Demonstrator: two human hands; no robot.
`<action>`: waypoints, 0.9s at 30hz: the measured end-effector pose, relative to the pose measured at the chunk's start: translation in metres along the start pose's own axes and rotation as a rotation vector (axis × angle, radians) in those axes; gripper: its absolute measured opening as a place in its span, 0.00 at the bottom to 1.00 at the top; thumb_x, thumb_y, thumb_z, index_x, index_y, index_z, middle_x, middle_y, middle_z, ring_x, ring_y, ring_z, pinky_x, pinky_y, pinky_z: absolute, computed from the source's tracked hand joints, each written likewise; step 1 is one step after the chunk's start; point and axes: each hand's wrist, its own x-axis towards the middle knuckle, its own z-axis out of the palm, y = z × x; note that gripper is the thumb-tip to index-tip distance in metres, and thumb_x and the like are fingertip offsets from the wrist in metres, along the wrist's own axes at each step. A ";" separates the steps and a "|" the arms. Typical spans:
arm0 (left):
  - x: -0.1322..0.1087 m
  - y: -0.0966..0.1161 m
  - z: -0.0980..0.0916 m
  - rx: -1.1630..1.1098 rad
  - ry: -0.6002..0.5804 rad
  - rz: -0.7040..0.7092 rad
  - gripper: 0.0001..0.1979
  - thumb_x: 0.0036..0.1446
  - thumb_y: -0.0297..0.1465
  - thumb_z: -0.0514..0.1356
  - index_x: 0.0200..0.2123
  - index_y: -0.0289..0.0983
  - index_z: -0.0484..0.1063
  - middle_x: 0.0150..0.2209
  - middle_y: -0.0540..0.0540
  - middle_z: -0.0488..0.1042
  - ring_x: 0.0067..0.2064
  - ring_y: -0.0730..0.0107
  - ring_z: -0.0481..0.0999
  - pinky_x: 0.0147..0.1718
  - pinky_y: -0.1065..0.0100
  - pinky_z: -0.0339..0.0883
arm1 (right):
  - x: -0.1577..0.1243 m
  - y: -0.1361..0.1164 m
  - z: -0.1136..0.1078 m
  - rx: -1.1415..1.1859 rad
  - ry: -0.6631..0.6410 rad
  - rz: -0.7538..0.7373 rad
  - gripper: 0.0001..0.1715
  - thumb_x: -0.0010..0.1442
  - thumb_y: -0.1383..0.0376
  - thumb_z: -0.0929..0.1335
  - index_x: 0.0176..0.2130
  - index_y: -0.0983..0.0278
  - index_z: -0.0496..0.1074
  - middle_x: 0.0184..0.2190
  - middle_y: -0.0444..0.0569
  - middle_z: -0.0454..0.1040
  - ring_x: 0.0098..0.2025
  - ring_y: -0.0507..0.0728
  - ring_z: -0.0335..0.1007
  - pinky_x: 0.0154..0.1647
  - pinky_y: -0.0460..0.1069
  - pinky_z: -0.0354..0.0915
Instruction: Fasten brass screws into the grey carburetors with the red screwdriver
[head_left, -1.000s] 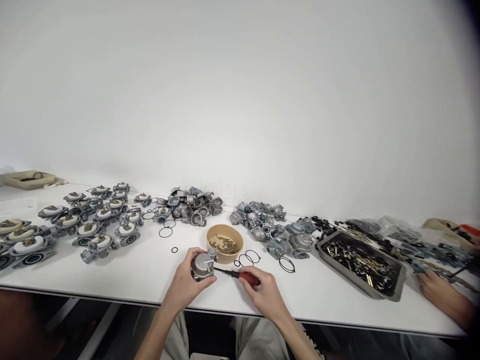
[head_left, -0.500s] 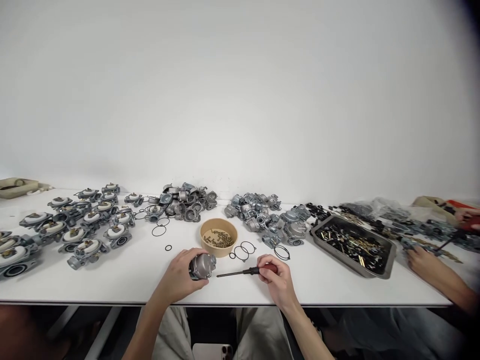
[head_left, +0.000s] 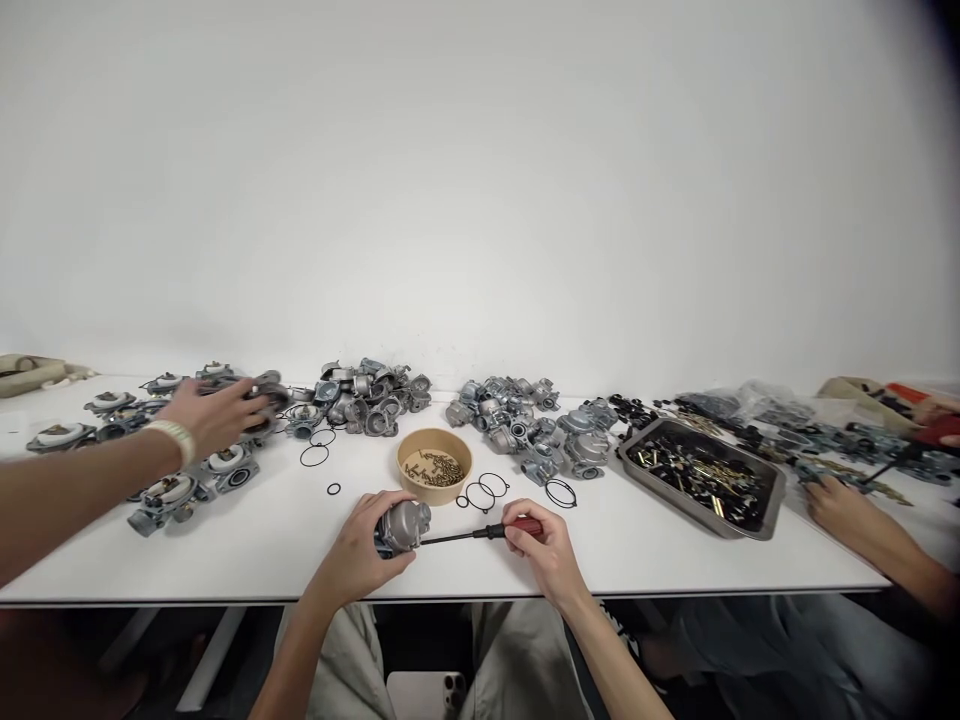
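My left hand (head_left: 361, 550) is wrapped round a grey metal carburetor (head_left: 406, 524) near the table's front edge. In my right hand (head_left: 546, 548) is a screwdriver (head_left: 491, 531) with a red and black handle, its shaft pointing left. The tip meets the lower right side of the carburetor; whether it sits in a screw is too small to tell. Just behind stands a round tan bowl (head_left: 433, 494) of small brass-coloured screws (head_left: 439, 468). Thin black rubber rings (head_left: 493, 485) lie to its right, and a small black ring (head_left: 334, 489) lies to the left.
Carburetors with white floats (head_left: 166, 490) stand at left, where another person's hand (head_left: 217, 412) reaches in. Piles of metal bowl covers (head_left: 379, 400) and carburetor bodies (head_left: 510, 415) lie behind. At right are a metal tray (head_left: 766, 515) of small parts and a co-worker's hand (head_left: 840, 510).
The screwdriver tip has moved left, from just short of the carburetor to touching it. Another person's arm has come in from the left over the carburetors with floats.
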 end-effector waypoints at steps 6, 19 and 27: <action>-0.001 -0.006 0.002 -0.006 0.015 -0.005 0.31 0.53 0.27 0.66 0.60 0.48 0.69 0.56 0.43 0.74 0.57 0.50 0.73 0.55 0.55 0.69 | 0.000 0.000 0.001 -0.045 -0.021 -0.003 0.11 0.58 0.59 0.75 0.34 0.64 0.74 0.27 0.44 0.70 0.26 0.51 0.60 0.26 0.47 0.55; -0.005 -0.005 0.005 0.000 0.045 -0.053 0.34 0.54 0.30 0.70 0.63 0.48 0.66 0.66 0.41 0.66 0.65 0.45 0.68 0.60 0.53 0.66 | 0.000 -0.037 0.002 -0.224 -0.149 -0.213 0.12 0.63 0.57 0.74 0.36 0.64 0.76 0.38 0.52 0.75 0.37 0.57 0.72 0.37 0.50 0.70; -0.006 -0.003 0.011 0.040 0.108 -0.146 0.29 0.51 0.32 0.72 0.54 0.46 0.66 0.55 0.46 0.75 0.54 0.50 0.75 0.52 0.55 0.70 | -0.001 -0.058 0.004 -0.388 -0.226 -0.285 0.09 0.69 0.60 0.69 0.39 0.62 0.76 0.36 0.51 0.75 0.33 0.55 0.72 0.34 0.48 0.70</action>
